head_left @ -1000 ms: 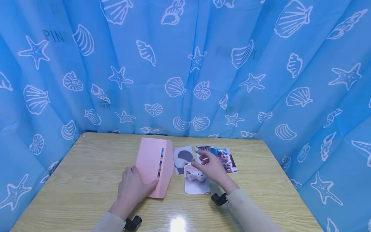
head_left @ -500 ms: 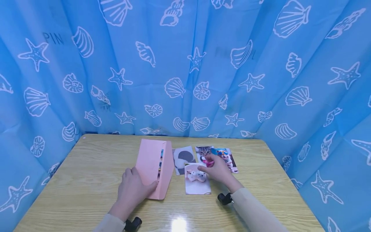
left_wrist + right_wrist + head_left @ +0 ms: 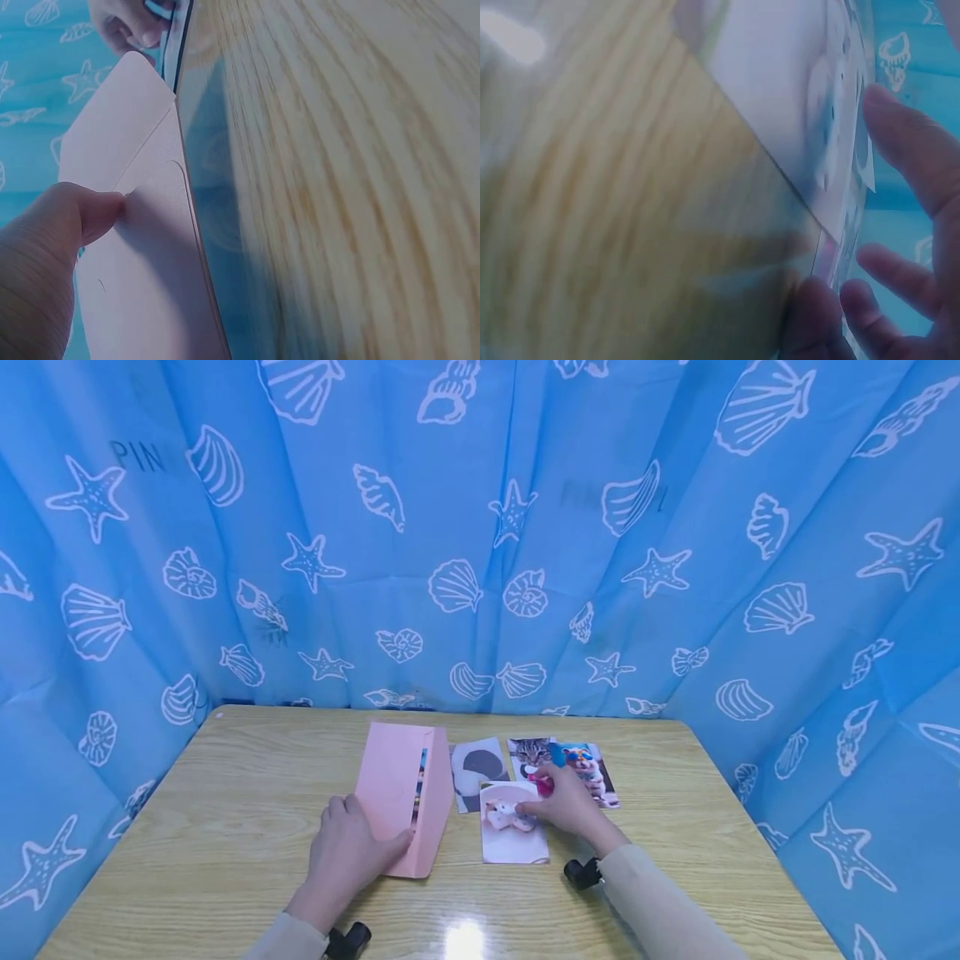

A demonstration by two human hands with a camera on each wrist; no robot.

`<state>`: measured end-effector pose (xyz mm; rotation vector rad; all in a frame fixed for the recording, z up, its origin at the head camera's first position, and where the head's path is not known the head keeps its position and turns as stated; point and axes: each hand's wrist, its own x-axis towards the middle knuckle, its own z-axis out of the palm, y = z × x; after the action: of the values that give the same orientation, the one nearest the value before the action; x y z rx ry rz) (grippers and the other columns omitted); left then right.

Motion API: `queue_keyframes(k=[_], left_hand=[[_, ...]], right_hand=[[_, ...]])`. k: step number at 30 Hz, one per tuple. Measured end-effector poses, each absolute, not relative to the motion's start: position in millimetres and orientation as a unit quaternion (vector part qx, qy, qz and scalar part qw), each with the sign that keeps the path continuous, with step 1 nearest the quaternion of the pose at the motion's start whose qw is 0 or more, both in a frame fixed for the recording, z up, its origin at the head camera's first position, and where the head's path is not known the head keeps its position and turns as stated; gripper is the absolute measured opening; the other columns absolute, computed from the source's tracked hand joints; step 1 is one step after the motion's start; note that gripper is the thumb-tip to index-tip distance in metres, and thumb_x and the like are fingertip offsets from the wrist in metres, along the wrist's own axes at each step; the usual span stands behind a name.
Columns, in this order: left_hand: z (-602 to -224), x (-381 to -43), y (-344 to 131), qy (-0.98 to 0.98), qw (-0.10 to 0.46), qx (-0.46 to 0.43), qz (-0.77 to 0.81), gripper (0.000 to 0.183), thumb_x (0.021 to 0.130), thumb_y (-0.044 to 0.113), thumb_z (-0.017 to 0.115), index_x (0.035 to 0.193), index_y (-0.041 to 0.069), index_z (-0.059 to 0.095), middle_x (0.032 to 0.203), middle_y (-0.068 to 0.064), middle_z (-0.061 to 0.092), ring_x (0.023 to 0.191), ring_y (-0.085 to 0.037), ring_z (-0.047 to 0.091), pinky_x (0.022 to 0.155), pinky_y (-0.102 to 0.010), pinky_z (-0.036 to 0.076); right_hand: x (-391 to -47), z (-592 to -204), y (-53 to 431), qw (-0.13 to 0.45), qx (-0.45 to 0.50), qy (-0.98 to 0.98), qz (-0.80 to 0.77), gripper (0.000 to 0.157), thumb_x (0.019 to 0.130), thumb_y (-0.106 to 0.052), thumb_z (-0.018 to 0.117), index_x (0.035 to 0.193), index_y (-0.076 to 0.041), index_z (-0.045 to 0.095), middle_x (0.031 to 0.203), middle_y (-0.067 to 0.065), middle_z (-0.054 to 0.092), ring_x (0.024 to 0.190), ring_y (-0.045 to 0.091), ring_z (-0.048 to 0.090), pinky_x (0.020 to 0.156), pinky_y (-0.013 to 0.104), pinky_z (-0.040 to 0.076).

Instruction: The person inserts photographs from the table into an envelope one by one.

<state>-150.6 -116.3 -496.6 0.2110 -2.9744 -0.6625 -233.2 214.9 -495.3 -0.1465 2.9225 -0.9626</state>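
Note:
My left hand (image 3: 345, 852) grips the pink envelope (image 3: 386, 793) by its lower left part, thumb on its face beside the slit. Colourful printed pieces (image 3: 417, 785) show inside the slit. In the left wrist view the thumb presses on the envelope (image 3: 150, 277); the other fingers are hidden. My right hand (image 3: 566, 802) is over the upper right of a photo of small white animals (image 3: 513, 843), thumb and fingers spread apart. The right wrist view has its fingers (image 3: 870, 311) near the photo's edge, with the thumb over the photo (image 3: 765, 82); contact is hard to tell.
Behind lie a grey-and-white photo (image 3: 476, 764), a cat photo (image 3: 528, 750) and a photo of an animal in sunglasses (image 3: 588, 772), the last two partly overlapping. All are on the wooden table (image 3: 247, 810). A blue shell-print curtain (image 3: 480, 527) hangs around it.
My right hand has come down and towards me, from above the cat photo to the near photo's upper right. The left hand and envelope have hardly moved.

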Motion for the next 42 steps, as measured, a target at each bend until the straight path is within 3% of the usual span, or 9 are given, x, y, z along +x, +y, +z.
queue_keyframes(k=[15, 24, 30, 36, 42], left_hand=[[-496.0, -150.8, -117.3, -0.973, 0.061, 0.065, -0.215, 0.103, 0.064, 0.073, 0.070, 0.113, -0.016, 0.047, 0.092, -0.019, 0.046, 0.079, -0.027, 0.045, 0.053, -0.037, 0.045], [-494.2, -148.8, -116.8, -0.972, 0.057, 0.066, -0.218, 0.105, 0.065, 0.072, 0.070, 0.116, -0.016, 0.047, 0.096, -0.021, 0.046, 0.082, -0.029, 0.045, 0.057, -0.040, 0.047], [-494.1, -147.4, -116.9, -0.972, 0.053, 0.065, -0.220, 0.104, 0.066, 0.072, 0.070, 0.115, -0.016, 0.047, 0.096, -0.020, 0.046, 0.081, -0.029, 0.045, 0.057, -0.040, 0.047], [-496.1, -146.8, -116.9, -0.972, 0.054, 0.065, -0.220, 0.104, 0.065, 0.072, 0.070, 0.115, -0.016, 0.047, 0.096, -0.021, 0.046, 0.081, -0.028, 0.045, 0.057, -0.040, 0.047], [-496.3, -145.8, -116.0, -0.971, 0.055, 0.065, -0.223, 0.103, 0.065, 0.071, 0.071, 0.114, -0.016, 0.047, 0.095, -0.021, 0.046, 0.080, -0.028, 0.045, 0.056, -0.040, 0.047]], right_hand=[[-228.2, -491.7, 212.6, 0.069, -0.020, 0.958, -0.279, 0.080, 0.064, -0.048, 0.087, 0.128, -0.011, 0.057, 0.113, 0.012, 0.053, 0.101, 0.028, 0.053, 0.089, 0.048, 0.044], [-229.6, -488.3, 210.1, 0.074, -0.023, 0.957, -0.280, 0.075, 0.063, -0.043, 0.089, 0.121, -0.010, 0.054, 0.101, 0.008, 0.053, 0.085, 0.023, 0.051, 0.075, 0.040, 0.044], [-227.4, -490.1, 207.9, 0.060, -0.030, 0.954, -0.292, 0.075, 0.063, -0.037, 0.091, 0.120, -0.008, 0.050, 0.098, 0.006, 0.054, 0.083, 0.021, 0.052, 0.074, 0.038, 0.045], [-223.5, -490.2, 204.8, 0.052, -0.024, 0.953, -0.299, 0.076, 0.069, -0.029, 0.088, 0.128, -0.007, 0.046, 0.092, 0.005, 0.055, 0.078, 0.020, 0.054, 0.070, 0.037, 0.046], [-222.4, -491.4, 207.2, 0.042, -0.026, 0.948, -0.314, 0.056, 0.081, -0.016, 0.078, 0.125, -0.007, 0.044, 0.083, 0.006, 0.053, 0.068, 0.019, 0.052, 0.059, 0.033, 0.044]])
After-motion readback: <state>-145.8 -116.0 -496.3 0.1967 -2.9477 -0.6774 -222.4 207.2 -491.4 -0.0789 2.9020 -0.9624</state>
